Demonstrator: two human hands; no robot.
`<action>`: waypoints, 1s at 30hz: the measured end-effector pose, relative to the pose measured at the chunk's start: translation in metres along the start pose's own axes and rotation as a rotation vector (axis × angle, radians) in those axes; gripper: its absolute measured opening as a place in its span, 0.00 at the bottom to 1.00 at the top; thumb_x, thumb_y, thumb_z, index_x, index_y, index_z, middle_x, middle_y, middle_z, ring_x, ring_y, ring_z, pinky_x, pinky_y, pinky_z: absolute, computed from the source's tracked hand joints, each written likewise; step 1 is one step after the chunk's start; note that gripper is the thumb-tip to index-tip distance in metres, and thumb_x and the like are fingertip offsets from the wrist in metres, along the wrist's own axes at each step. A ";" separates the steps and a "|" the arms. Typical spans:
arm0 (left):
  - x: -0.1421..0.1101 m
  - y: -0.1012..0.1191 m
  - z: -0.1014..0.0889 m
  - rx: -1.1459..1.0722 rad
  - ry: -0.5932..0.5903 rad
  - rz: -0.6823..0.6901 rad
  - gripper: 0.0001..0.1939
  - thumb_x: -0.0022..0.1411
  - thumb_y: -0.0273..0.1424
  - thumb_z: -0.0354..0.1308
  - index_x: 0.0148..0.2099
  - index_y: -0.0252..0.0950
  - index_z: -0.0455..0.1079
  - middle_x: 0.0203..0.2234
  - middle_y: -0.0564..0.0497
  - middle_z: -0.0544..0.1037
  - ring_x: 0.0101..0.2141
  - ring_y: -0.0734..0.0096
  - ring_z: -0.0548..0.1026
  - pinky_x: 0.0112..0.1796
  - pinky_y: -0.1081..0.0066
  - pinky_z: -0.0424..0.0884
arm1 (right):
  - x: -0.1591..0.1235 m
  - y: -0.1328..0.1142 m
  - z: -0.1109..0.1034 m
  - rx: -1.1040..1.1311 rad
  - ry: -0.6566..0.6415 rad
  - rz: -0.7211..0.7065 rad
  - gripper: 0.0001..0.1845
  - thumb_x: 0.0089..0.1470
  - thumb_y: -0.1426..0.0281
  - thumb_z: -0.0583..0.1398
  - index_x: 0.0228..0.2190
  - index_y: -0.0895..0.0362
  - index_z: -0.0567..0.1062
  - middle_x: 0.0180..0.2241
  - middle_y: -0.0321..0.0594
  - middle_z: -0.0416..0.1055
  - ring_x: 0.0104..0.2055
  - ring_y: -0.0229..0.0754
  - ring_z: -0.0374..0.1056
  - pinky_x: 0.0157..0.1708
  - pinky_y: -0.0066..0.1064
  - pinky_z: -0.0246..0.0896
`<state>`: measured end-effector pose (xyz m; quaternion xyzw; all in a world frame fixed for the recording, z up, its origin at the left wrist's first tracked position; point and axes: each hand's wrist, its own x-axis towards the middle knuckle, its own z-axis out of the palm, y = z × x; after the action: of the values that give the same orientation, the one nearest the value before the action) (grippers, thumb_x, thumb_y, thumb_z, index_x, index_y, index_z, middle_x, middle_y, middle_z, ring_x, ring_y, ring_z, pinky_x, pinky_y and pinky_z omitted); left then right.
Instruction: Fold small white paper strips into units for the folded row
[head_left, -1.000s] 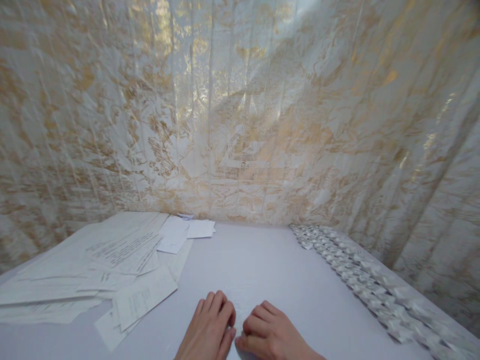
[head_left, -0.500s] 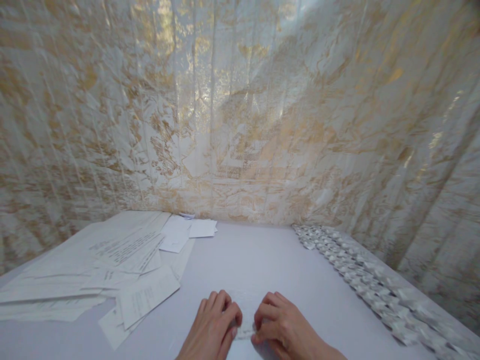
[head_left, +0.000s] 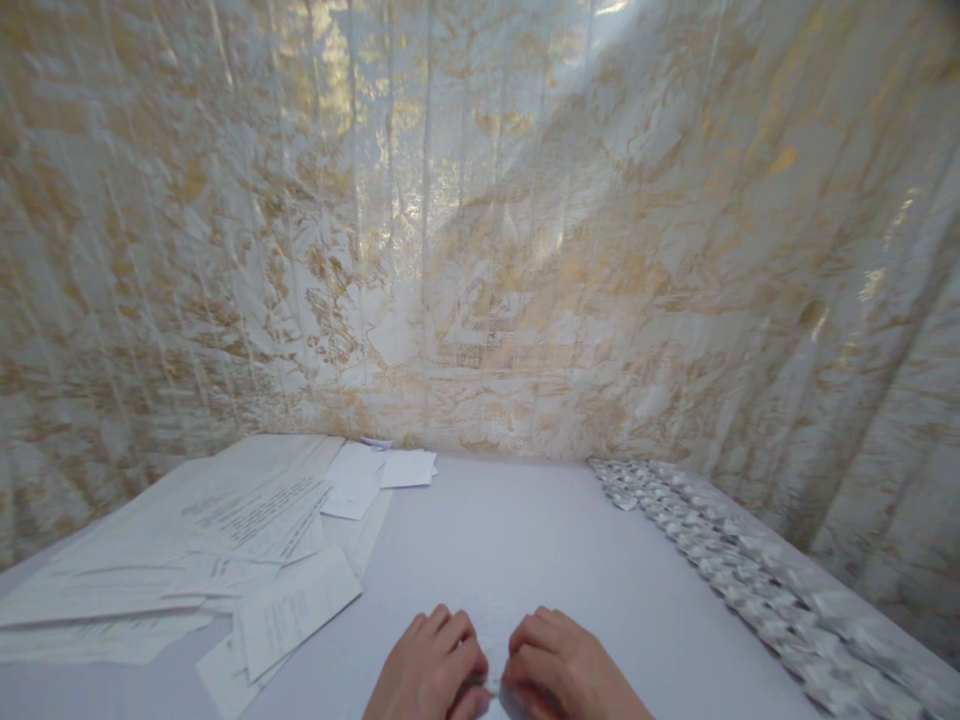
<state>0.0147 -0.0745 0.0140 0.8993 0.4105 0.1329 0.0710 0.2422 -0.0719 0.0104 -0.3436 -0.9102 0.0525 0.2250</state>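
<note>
"Paper slip (head_left: 493,689), that pale sliver at the bottom, between the left hand (head_left: 427,668) and right hand (head_left: 568,665)?"

"Seems so, on the white tabletop (head_left: 517,530). Mostly hidden. I'd expect it light, thin and easily creased; best pinched gently along the edges."

"And the grip?"

"Both hands are curled, knuckles up, with only a small gap between them. Their tips meet or nearly meet the sliver's sides; whether they've closed on it, I can't make out."

"Farther out?"

"Overlapping printed sheets (head_left: 296,612) on the left, blank cards (head_left: 409,468) behind them, rows of folded paper pieces (head_left: 739,560) along the right, and a patterned curtain (head_left: 480,250) beyond."
</note>
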 end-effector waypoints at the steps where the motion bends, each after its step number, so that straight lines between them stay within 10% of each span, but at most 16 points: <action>1: 0.000 0.000 0.000 0.026 0.020 0.020 0.05 0.63 0.26 0.63 0.41 0.40 0.73 0.40 0.51 0.78 0.41 0.61 0.73 0.41 0.64 0.66 | 0.001 0.000 0.006 -0.023 0.002 -0.005 0.09 0.54 0.78 0.62 0.33 0.51 0.79 0.34 0.37 0.78 0.35 0.43 0.70 0.36 0.31 0.59; 18: -0.005 0.004 -0.005 0.296 0.421 0.320 0.09 0.69 0.24 0.53 0.35 0.40 0.68 0.28 0.54 0.78 0.32 0.64 0.73 0.35 0.63 0.66 | 0.009 -0.018 0.021 -0.326 0.174 -0.081 0.08 0.49 0.79 0.61 0.29 0.54 0.71 0.25 0.35 0.73 0.24 0.40 0.66 0.23 0.32 0.48; 23: -0.005 0.006 0.004 -0.330 0.455 0.027 0.04 0.69 0.35 0.54 0.41 0.42 0.63 0.33 0.54 0.73 0.32 0.66 0.72 0.35 0.68 0.68 | 0.008 -0.019 0.011 -0.194 0.159 -0.008 0.10 0.47 0.82 0.57 0.28 0.54 0.67 0.24 0.34 0.73 0.22 0.38 0.67 0.23 0.29 0.49; 26: -0.003 0.010 0.013 -0.792 0.237 -0.204 0.17 0.64 0.47 0.59 0.42 0.42 0.59 0.26 0.60 0.64 0.25 0.72 0.64 0.28 0.73 0.62 | 0.010 -0.024 -0.001 0.033 0.116 0.156 0.08 0.49 0.79 0.54 0.26 0.53 0.65 0.22 0.32 0.71 0.21 0.36 0.64 0.23 0.26 0.49; 30: -0.001 0.016 0.018 -1.135 0.107 -0.171 0.26 0.60 0.56 0.59 0.43 0.41 0.59 0.31 0.57 0.66 0.29 0.73 0.64 0.30 0.73 0.60 | 0.015 -0.033 -0.013 0.301 0.084 0.275 0.05 0.52 0.73 0.52 0.26 0.53 0.62 0.21 0.32 0.67 0.21 0.35 0.60 0.22 0.24 0.50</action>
<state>0.0305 -0.0857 0.0005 0.6761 0.3489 0.3716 0.5320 0.2181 -0.0883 0.0361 -0.4289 -0.8265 0.2040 0.3021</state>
